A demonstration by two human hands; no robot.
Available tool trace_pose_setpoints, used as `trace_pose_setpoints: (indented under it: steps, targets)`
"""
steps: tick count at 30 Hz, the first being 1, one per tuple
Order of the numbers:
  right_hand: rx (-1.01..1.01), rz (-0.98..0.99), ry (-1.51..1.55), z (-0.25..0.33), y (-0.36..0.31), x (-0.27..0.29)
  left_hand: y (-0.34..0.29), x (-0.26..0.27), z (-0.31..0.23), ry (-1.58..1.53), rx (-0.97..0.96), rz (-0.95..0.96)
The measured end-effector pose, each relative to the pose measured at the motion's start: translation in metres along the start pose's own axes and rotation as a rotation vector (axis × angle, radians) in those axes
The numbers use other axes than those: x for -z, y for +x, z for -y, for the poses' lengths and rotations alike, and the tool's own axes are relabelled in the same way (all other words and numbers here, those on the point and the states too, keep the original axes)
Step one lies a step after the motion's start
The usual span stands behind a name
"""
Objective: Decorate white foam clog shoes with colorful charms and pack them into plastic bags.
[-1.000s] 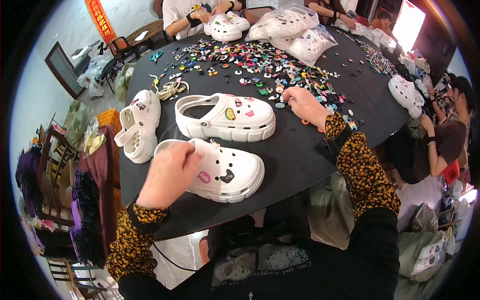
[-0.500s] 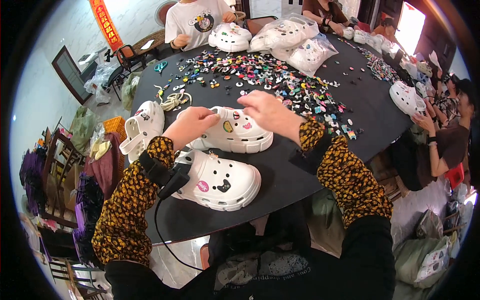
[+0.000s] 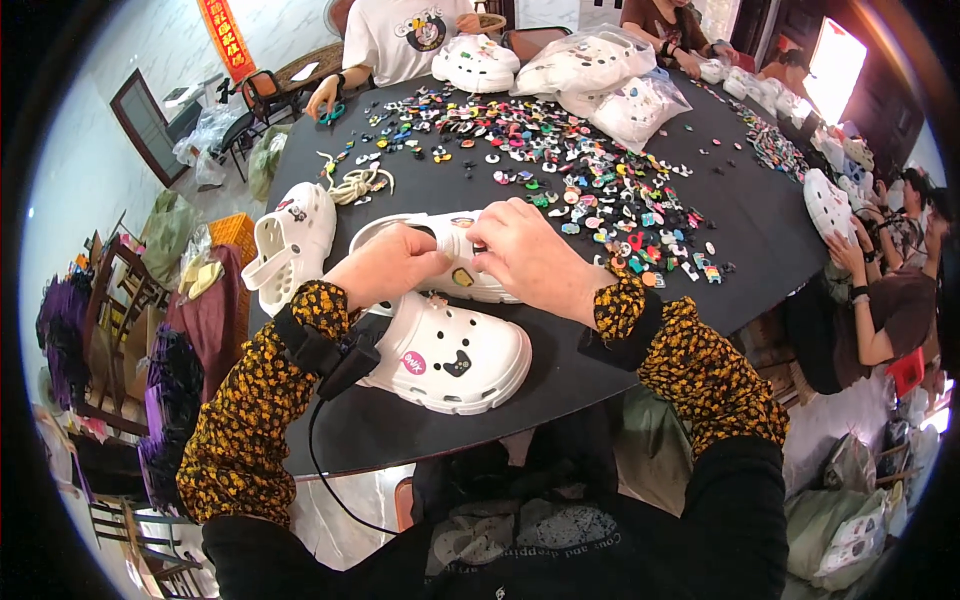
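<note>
A white clog (image 3: 398, 225) with colourful charms on its upper lies sideways under both my hands. My left hand (image 3: 390, 265) is closed on its edge near the foot opening. Over its holed upper, my right hand (image 3: 530, 252) pinches with thumb and fingertips; whatever sits between them is hidden. Nearer to me is a second white clog (image 3: 480, 345), bearing a pink oval charm (image 3: 413, 362) and a black game-controller charm (image 3: 457, 363). A third white clog (image 3: 300, 235) with its heel strap stands at the left.
Loose colourful charms (image 3: 560, 165) spread across the black table (image 3: 600, 375). A cream cord bundle (image 3: 358, 185) lies behind the clogs. Bagged clogs (image 3: 600, 75) and another clog (image 3: 475, 64) sit at the back. Co-workers sit around; one person's hand (image 3: 323, 95) touches teal-handled scissors (image 3: 332, 115).
My right hand has come down onto the clog's upper, its fingers now closing there. My left hand stays at the foot opening. Across the table, a co-worker's hand has reached the scissors.
</note>
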State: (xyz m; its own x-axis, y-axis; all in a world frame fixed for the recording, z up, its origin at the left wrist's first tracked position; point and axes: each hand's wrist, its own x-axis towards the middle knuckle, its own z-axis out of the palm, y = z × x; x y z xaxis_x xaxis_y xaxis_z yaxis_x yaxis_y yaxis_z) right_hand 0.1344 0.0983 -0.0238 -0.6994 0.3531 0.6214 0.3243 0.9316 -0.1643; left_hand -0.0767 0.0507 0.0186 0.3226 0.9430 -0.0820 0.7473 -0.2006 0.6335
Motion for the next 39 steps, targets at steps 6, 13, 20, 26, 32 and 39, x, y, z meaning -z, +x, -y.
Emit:
trace_pose_setpoints:
  steps: [6, 13, 20, 26, 32, 39]
  targets:
    - [-0.095, 0.100, 0.052, 0.004, 0.008, 0.000, -0.003, 0.000, 0.003, -0.010, 0.015, 0.016]
    - [-0.178, 0.160, 0.127, -0.006, 0.019, -0.001, -0.004, 0.002, -0.002, -0.049, 0.037, 0.024]
    - [-0.124, 0.148, 0.098, -0.002, 0.018, -0.003, -0.002, -0.001, 0.004, -0.055, 0.032, 0.001]
    - [-0.015, 0.090, -0.050, 0.001, 0.012, -0.009, 0.000, -0.003, 0.002, -0.091, 0.060, -0.013]
    - [0.137, -0.026, -0.247, 0.011, 0.002, -0.009, 0.004, -0.006, 0.005, -0.137, 0.079, -0.068]
    - [-0.379, -0.130, 0.344, -0.016, -0.015, 0.017, 0.000, -0.003, 0.009, -0.087, 0.051, 0.013]
